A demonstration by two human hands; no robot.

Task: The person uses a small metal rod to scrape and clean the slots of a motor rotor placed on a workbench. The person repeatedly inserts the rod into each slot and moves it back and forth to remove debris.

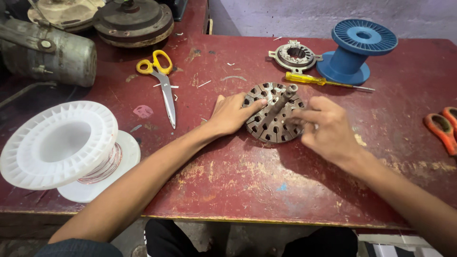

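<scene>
A round slotted metal motor core [272,114] with a short shaft sticking up lies flat in the middle of the red table [247,181]. My left hand [232,113] rests against its left rim, thumb laid on top. My right hand [328,129] touches its right edge, fingers pinched at the slots; what they pinch is too small to tell.
Yellow-handled scissors [163,81] lie at the left. A white spool [64,147] with copper wire stands at the near left. Behind the core lie a yellow screwdriver [319,81], a small metal ring part [295,55] and a blue spool [354,50]. Orange scissors [442,128] are at the right edge.
</scene>
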